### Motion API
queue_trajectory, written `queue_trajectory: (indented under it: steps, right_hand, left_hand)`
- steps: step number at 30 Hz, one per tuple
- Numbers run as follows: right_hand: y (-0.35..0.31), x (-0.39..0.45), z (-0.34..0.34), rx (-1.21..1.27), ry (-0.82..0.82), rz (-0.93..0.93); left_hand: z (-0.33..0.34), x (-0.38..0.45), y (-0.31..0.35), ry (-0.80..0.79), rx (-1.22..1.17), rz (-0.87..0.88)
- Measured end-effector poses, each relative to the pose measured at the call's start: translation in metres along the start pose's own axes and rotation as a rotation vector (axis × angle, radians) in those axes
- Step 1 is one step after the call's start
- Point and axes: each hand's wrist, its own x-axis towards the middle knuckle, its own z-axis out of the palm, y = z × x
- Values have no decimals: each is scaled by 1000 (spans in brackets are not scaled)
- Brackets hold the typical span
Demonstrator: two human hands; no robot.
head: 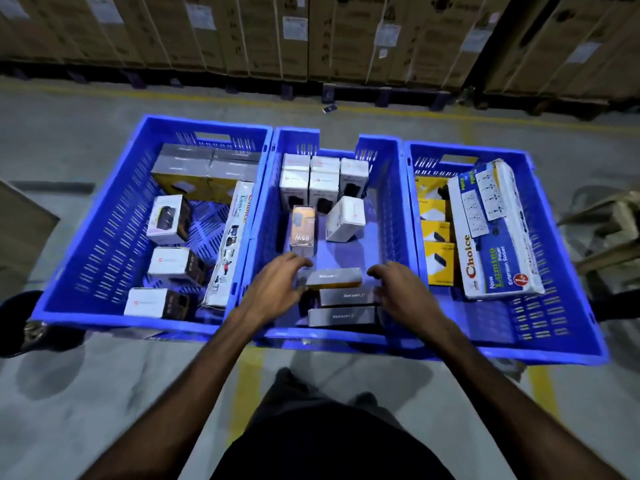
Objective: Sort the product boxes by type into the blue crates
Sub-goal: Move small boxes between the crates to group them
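Head view, looking down. Grey concrete warehouse floor (69,393) with yellow painted lines; across the top of the frame, a row of tall brown cardboard cartons (242,32) on dark pallets. A small dark object (329,108) on the floor just below the pallets, too small to identify.

Three blue slotted plastic crates side by side across the middle of the frame. Left blue crate (104,237): grey and yellow boxes (204,171) stacked at its far end, three small white boxes with dark product pictures (169,268) down its left part, and a long white "Choice" carton (230,244) leaning along its right wall. Middle blue crate (391,216): white boxes (323,181) standing at the far end, one tilted white box (346,220) near them, an orange-and-grey "65W" box (303,230) at centre, and three long flat grey boxes (341,296) in a row at the near end. Right blue crate (554,271): a column of yellow boxes (437,233) on the left, beside a large white "Choice" extension-socket carton (498,233).

Left hand (277,289) with fingers loosely curved, touching the left end of the farthest grey box. Right hand (401,289) with fingers spread and relaxed at the right ends of the grey boxes; grip not discernible.
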Motion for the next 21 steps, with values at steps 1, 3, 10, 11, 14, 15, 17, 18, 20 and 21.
queue_trajectory:
  steps: [1, 3, 10, 11, 14, 15, 17, 18, 20, 21]
  right_hand:
    - [-3, 3, -1, -70, -2, -4]
    - [-9, 12, -1, -220, -50, 3]
    - [-14, 29, 13, -481, -292, 8]
    - [-13, 29, 15, -487, -292, 7]
    - [-12, 28, 19, -491, -305, 7]
    - [-10, 28, 20, -487, -305, 1]
    - [-6, 30, 18, -456, -283, -32]
    - [-4, 33, 13, -413, -281, -53]
    - [-2, 38, -5, -289, -312, -93]
    - [-1, 41, -17, -237, -326, -119]
  left_hand:
    - [1, 7, -2, -27, 65, 31]
    - [5, 21, -2, -125, 209, 43]
    - [14, 34, -2, -316, 347, -19]
    - [14, 33, -4, -314, 306, -30]
    - [16, 22, -10, -262, 180, -64]
    - [16, 17, -10, -231, 148, -86]
    - [12, 9, -6, -141, 92, -134]
    - [9, 6, -3, -88, 76, -155]
    - [0, 1, 5, -1, 32, -195]
    - [-5, -1, 7, 43, 2, -207]
